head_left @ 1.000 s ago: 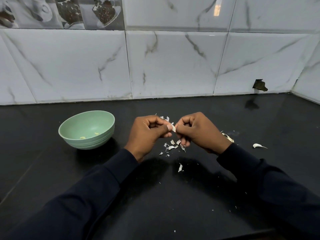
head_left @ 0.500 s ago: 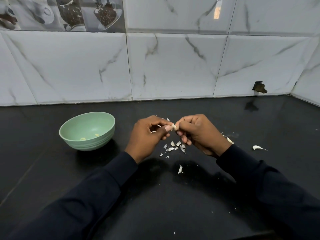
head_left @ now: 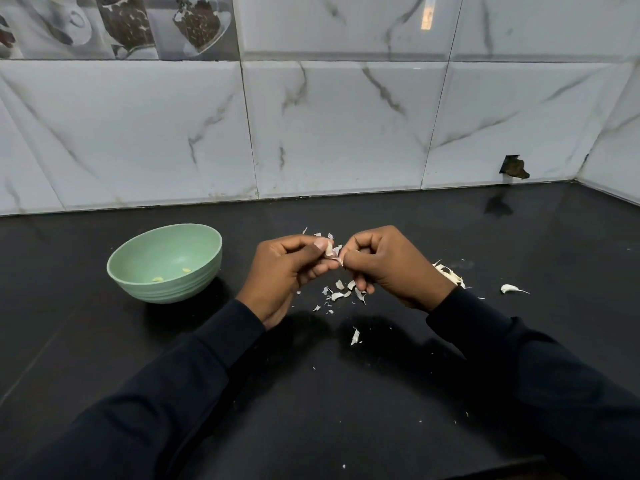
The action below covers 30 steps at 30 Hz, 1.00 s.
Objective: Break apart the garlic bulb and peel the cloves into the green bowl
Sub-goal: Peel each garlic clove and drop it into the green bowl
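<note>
left hand (head_left: 287, 271), right hand (head_left: 388, 265) pinch one garlic clove (head_left: 330, 250) | green bowl (head_left: 138, 271) left | no writing legible

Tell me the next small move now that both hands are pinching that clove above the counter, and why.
Probably pull the loose skin off with the right hand while the left hand grips the clove. Papery skin still clings to it, so it seems unready for the green bowl, which holds two peeled pieces.
</note>
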Each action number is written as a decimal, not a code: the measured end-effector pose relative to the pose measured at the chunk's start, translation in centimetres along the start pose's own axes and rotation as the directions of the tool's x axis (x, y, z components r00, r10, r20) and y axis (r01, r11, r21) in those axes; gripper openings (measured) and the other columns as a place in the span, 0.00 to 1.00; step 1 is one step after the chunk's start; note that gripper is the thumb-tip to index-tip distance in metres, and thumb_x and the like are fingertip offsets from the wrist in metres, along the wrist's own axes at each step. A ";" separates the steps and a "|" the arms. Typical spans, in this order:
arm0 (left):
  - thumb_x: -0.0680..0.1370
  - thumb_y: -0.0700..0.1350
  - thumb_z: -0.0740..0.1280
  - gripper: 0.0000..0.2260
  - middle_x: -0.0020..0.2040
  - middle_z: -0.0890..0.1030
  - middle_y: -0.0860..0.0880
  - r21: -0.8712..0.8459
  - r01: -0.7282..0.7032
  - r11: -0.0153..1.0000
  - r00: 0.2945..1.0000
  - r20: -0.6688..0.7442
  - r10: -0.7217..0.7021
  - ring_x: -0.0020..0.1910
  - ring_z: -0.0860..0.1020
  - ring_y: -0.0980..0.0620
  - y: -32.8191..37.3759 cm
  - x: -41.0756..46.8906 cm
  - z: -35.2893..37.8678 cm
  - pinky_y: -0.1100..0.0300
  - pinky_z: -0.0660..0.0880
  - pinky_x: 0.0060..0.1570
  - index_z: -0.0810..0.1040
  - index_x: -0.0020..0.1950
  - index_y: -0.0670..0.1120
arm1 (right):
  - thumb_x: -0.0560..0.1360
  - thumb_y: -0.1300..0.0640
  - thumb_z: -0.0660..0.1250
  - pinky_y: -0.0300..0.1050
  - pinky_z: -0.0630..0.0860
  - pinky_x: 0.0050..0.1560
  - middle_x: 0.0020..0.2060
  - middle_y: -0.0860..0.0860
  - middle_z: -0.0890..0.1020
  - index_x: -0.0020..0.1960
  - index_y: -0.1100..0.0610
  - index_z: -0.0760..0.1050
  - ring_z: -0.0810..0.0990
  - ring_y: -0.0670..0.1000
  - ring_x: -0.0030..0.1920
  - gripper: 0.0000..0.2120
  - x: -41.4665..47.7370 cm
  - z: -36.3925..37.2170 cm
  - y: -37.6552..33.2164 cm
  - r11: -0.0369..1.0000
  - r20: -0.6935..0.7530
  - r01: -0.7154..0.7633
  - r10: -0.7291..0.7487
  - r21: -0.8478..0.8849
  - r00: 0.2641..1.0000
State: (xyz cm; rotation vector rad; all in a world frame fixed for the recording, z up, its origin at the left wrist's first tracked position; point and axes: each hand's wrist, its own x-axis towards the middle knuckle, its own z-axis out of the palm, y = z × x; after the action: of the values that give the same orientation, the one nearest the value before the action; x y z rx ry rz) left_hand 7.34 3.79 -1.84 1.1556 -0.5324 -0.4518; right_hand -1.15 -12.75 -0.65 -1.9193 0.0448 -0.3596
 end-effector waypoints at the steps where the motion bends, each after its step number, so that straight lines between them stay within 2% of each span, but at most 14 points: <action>1: 0.79 0.36 0.68 0.05 0.41 0.85 0.41 -0.047 0.032 0.998 0.999 -0.023 -0.033 0.40 0.85 0.49 0.2 0.1 -0.2 0.65 0.82 0.44 0.83 0.50 0.35 | 0.77 0.67 0.67 0.40 0.72 0.26 0.24 0.54 0.79 0.42 0.72 0.77 0.75 0.51 0.24 0.07 0.0 -0.1 0.0 1.000 0.010 -0.010 0.010 -0.027 1.000; 3: 0.79 0.36 0.69 0.06 0.42 0.85 0.41 -0.118 0.080 0.990 0.995 -0.058 -0.087 0.42 0.86 0.48 0.5 0.3 -0.5 0.65 0.82 0.43 0.82 0.52 0.34 | 0.77 0.64 0.68 0.41 0.73 0.27 0.25 0.55 0.80 0.41 0.69 0.78 0.77 0.52 0.25 0.09 0.0 -0.3 0.2 0.993 0.020 -0.039 0.042 -0.114 0.999; 6: 0.78 0.35 0.69 0.07 0.45 0.83 0.38 -0.104 0.125 0.987 0.988 -0.073 -0.133 0.43 0.87 0.46 0.4 0.3 -0.8 0.66 0.81 0.42 0.81 0.52 0.32 | 0.77 0.57 0.66 0.43 0.74 0.30 0.32 0.63 0.82 0.39 0.64 0.78 0.80 0.57 0.29 0.12 0.2 -0.7 0.5 0.965 0.015 -0.065 0.071 -0.254 0.997; 10: 0.78 0.34 0.70 0.05 0.47 0.84 0.32 -0.028 0.156 0.987 0.987 -0.042 -0.158 0.45 0.87 0.42 0.0 0.1 -0.6 0.63 0.83 0.45 0.80 0.50 0.32 | 0.79 0.52 0.71 0.45 0.77 0.29 0.29 0.58 0.82 0.39 0.61 0.79 0.81 0.55 0.28 0.15 0.0 -1.0 0.4 0.943 0.018 0.031 -0.026 -0.332 0.999; 12: 0.78 0.35 0.70 0.05 0.47 0.84 0.32 0.012 0.172 0.985 0.985 -0.019 -0.172 0.45 0.87 0.43 0.0 -0.1 -0.4 0.62 0.83 0.45 0.81 0.51 0.33 | 0.77 0.54 0.75 0.47 0.80 0.31 0.28 0.52 0.82 0.41 0.59 0.82 0.81 0.53 0.27 0.10 -0.1 -1.1 0.2 0.938 0.006 0.106 -0.110 -0.329 0.994; 15: 0.78 0.37 0.71 0.05 0.46 0.86 0.37 0.067 0.186 0.980 0.983 -0.001 -0.186 0.43 0.86 0.45 0.0 -0.3 -0.2 0.62 0.82 0.43 0.81 0.50 0.36 | 0.74 0.57 0.78 0.49 0.83 0.36 0.33 0.50 0.84 0.48 0.56 0.85 0.83 0.51 0.30 0.04 -0.2 -0.9 0.1 0.930 -0.022 0.185 -0.202 -0.318 0.979; 18: 0.77 0.40 0.72 0.05 0.44 0.86 0.39 0.105 0.182 0.978 0.983 0.012 -0.184 0.41 0.86 0.47 0.1 -0.5 -0.1 0.64 0.82 0.40 0.82 0.49 0.38 | 0.74 0.58 0.78 0.39 0.80 0.37 0.37 0.49 0.86 0.54 0.55 0.86 0.84 0.45 0.32 0.10 -0.4 -0.6 0.1 0.906 -0.013 0.239 -0.260 -0.349 0.966; 19: 0.77 0.40 0.72 0.05 0.44 0.86 0.39 0.119 0.172 0.978 0.984 0.013 -0.175 0.41 0.86 0.47 0.1 -0.5 -0.2 0.64 0.82 0.40 0.82 0.49 0.38 | 0.75 0.59 0.78 0.39 0.80 0.39 0.37 0.49 0.87 0.55 0.56 0.86 0.85 0.45 0.33 0.09 -0.4 -0.5 0.0 0.907 -0.005 0.247 -0.265 -0.340 0.964; 22: 0.77 0.38 0.72 0.04 0.44 0.86 0.40 0.154 0.119 0.981 0.992 0.023 -0.124 0.39 0.85 0.49 0.0 -0.4 -0.3 0.65 0.81 0.39 0.82 0.48 0.37 | 0.77 0.62 0.75 0.48 0.85 0.43 0.37 0.50 0.87 0.53 0.57 0.86 0.87 0.49 0.35 0.06 -0.5 -0.4 -0.1 0.922 -0.008 0.245 -0.259 -0.299 0.966; 26: 0.76 0.33 0.72 0.05 0.43 0.86 0.38 0.169 0.057 0.984 0.997 0.048 -0.066 0.39 0.86 0.47 -0.1 -0.4 -0.4 0.64 0.82 0.42 0.83 0.51 0.34 | 0.78 0.61 0.74 0.54 0.86 0.43 0.35 0.50 0.87 0.50 0.59 0.86 0.87 0.49 0.36 0.03 -0.4 -0.7 -0.1 0.914 -0.016 0.247 -0.266 -0.323 0.964; 28: 0.75 0.31 0.72 0.05 0.42 0.85 0.37 0.192 0.036 0.981 0.997 0.058 -0.048 0.40 0.86 0.46 -0.2 -0.4 -0.5 0.62 0.83 0.44 0.83 0.51 0.34 | 0.78 0.62 0.73 0.53 0.85 0.42 0.35 0.49 0.87 0.49 0.59 0.85 0.87 0.48 0.36 0.02 -0.4 -0.8 -0.2 0.895 -0.006 0.264 -0.285 -0.360 0.958; 30: 0.75 0.30 0.72 0.05 0.41 0.85 0.37 0.239 0.009 0.971 0.998 0.058 -0.023 0.40 0.86 0.45 -0.2 -0.3 -0.4 0.61 0.83 0.45 0.84 0.49 0.35 | 0.78 0.62 0.72 0.48 0.84 0.41 0.34 0.49 0.86 0.48 0.59 0.84 0.86 0.45 0.34 0.02 -0.5 -0.8 -0.3 0.861 0.013 0.294 -0.318 -0.416 0.948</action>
State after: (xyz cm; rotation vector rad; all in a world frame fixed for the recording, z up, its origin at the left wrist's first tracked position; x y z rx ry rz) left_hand 7.34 4.26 -2.18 1.3813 -0.6435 -0.4462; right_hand -1.86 -13.29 -0.26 -2.3438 -0.1638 -0.6621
